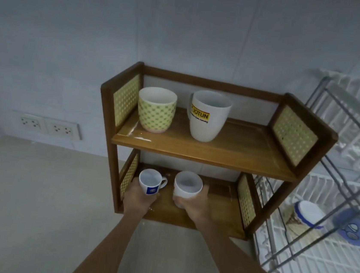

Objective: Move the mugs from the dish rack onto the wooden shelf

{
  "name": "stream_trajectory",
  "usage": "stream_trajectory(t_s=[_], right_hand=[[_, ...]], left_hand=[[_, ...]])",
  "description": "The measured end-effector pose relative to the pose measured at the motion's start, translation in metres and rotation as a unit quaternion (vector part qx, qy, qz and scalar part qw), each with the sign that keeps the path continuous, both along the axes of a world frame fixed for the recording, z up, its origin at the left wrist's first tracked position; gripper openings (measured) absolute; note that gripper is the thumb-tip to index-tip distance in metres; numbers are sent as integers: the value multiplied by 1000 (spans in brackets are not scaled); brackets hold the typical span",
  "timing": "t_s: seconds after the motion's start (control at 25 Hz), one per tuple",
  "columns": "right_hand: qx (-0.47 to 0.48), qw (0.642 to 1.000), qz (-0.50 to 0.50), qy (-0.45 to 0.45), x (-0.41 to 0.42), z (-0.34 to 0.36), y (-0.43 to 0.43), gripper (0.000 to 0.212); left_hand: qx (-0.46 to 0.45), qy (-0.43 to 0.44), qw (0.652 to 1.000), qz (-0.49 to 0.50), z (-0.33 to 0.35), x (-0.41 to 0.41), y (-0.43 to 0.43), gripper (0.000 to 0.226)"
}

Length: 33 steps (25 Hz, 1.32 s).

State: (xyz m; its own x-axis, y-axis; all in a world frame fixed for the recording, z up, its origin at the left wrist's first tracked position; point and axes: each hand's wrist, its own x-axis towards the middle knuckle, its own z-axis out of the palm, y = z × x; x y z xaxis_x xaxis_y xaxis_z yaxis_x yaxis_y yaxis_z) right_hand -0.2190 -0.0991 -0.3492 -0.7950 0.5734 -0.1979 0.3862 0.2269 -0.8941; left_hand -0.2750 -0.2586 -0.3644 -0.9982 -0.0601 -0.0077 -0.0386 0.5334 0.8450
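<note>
The two-tier wooden shelf [206, 155] stands against the wall. On its top tier sit a green-dotted mug [156, 111] and a tall white mug with a yellow label [208, 119]. At the lower tier my left hand [138, 199] grips a small white cup with a blue logo [150, 183], handle pointing right. My right hand [196, 202] grips a plain white mug [186, 187] beside it. Both cups are upright, just above or on the lower board. In the white dish rack [317, 259] to the right lie a blue-rimmed white mug [308, 212] and a blue mug [352, 228].
The rack's grey metal frame [333, 198] rises close to the shelf's right side. A double wall socket [50, 126] is on the wall at left. The grey counter [33, 198] spreads to the left of the shelf.
</note>
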Motion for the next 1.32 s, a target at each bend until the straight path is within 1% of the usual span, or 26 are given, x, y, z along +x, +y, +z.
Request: stream_trajectory(t_s=[0.16, 0.2, 0.28, 0.32, 0.36, 0.4, 0.44, 0.52, 0.56, 0.64, 0.76, 0.88, 0.96, 1.0, 1.08, 1.12, 1.16, 1.2, 1.24, 1.28, 1.32], right_hand=[[9, 999, 39, -7, 5, 1, 4, 99], [-1, 999, 48, -6, 7, 3, 5, 95], [-15, 998, 64, 14, 17, 11, 3, 77], [-8, 997, 76, 27, 25, 17, 1, 67], [4, 995, 92, 35, 36, 25, 0, 63], [21, 993, 114, 38, 49, 33, -2, 63], [35, 989, 138, 35, 64, 40, -2, 67], [75, 981, 175, 17, 103, 55, 4, 80], [104, 976, 192, 21, 125, 61, 10, 82], [162, 960, 220, 59, 173, 74, 28, 77], [214, 938, 242, 123, 247, 93, 68, 64], [289, 915, 210, 186, 296, 102, 120, 46], [356, 898, 171, 194, 310, 101, 161, 37], [387, 891, 159, 176, 311, 101, 182, 35], [440, 880, 152, 89, 303, 100, 229, 36], [471, 867, 161, 32, 294, 99, 253, 39], [507, 843, 177, -29, 284, 98, 275, 44], [544, 812, 190, -92, 273, 98, 297, 49], [578, 778, 196, -147, 262, 97, 316, 53], [610, 746, 199, -181, 252, 97, 334, 54], [641, 714, 202, -199, 244, 96, 348, 53]], left_hand=[[29, -2, 1000, -9, -3, 7, 0, 75], [37, -11, 999, -15, 0, 8, 0, 77], [54, -13, 998, -17, 11, 16, 2, 76], [65, -6, 998, -2, 18, 24, 4, 74], [75, 5, 997, 15, 24, 37, 7, 73], [72, 25, 997, 17, 30, 53, 10, 74], [53, 53, 997, -5, 34, 71, 14, 78], [-21, 136, 985, -103, 37, 114, 22, 84], [-44, 181, 971, -151, 40, 131, 27, 83], [-67, 247, 945, -202, 51, 159, 36, 73], [-58, 329, 905, -263, 69, 196, 60, 55], [-41, 420, 839, -343, 78, 232, 98, 47], [-28, 452, 800, -395, 82, 250, 130, 44], [-28, 459, 784, -417, 85, 257, 148, 43], [-53, 464, 758, -456, 90, 264, 185, 41], [-76, 469, 745, -469, 92, 265, 202, 39], [-107, 477, 733, -473, 93, 264, 220, 38], [-152, 485, 720, -473, 95, 261, 239, 39], [-220, 505, 695, -462, 96, 253, 258, 41], [-321, 514, 662, -442, 98, 245, 277, 46], [-425, 501, 626, -420, 100, 235, 293, 50]])
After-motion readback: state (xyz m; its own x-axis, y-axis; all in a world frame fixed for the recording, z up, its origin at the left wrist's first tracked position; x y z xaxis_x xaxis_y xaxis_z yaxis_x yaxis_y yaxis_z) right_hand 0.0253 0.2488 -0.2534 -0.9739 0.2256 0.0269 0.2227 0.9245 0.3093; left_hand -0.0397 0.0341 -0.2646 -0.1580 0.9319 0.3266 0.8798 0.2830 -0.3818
